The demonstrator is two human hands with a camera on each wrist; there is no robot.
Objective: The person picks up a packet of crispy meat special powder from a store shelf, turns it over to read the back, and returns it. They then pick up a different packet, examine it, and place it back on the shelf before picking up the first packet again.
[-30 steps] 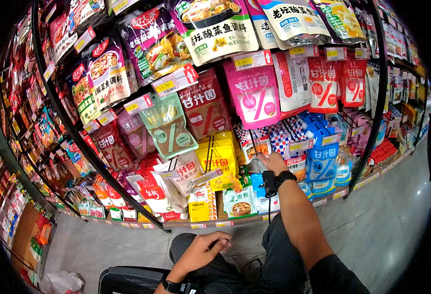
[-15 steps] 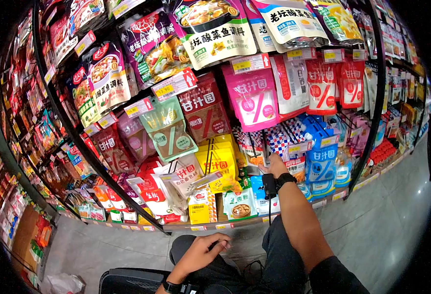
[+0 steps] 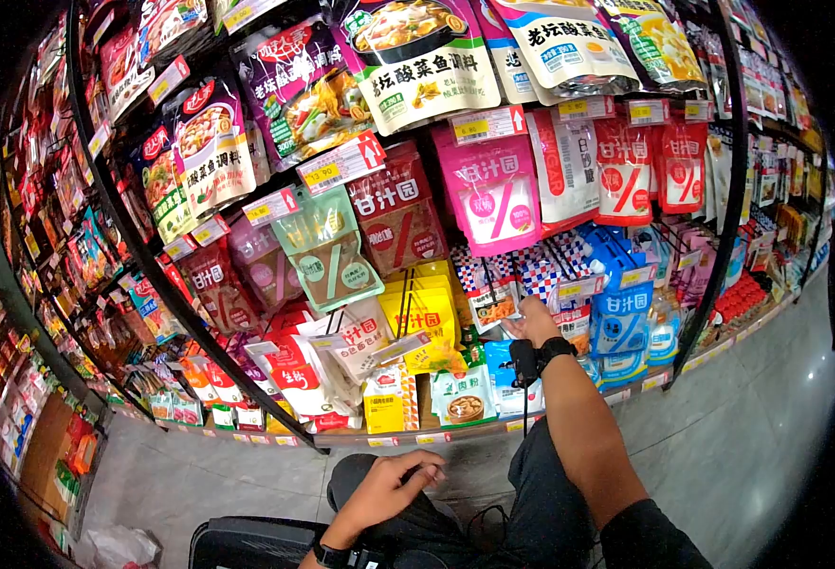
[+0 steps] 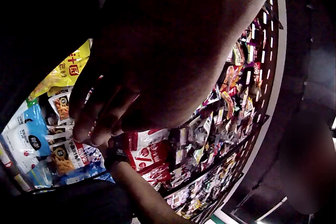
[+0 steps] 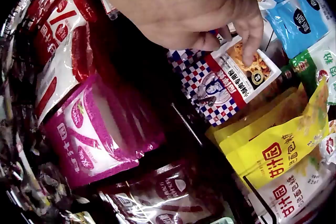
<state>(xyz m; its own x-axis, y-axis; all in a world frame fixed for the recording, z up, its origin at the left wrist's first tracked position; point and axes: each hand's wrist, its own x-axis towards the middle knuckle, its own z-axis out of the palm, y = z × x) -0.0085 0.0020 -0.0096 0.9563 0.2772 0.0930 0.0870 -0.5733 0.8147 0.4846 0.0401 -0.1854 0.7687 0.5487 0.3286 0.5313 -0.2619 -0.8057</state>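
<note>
Checkered packet point(image 5: 210, 85) hangs centre-rack; judged light, limp, slick-filmed, best gripped at its upper edge. Right hand point(image 3: 536, 322) touches it, one finger bent over the front; cannot tell whether the thumb pinches. Yellow pouch point(image 3: 417, 318) at nine o'clock; left hand point(image 3: 394, 488) at seven, fingers loosely curled, empty.
</note>
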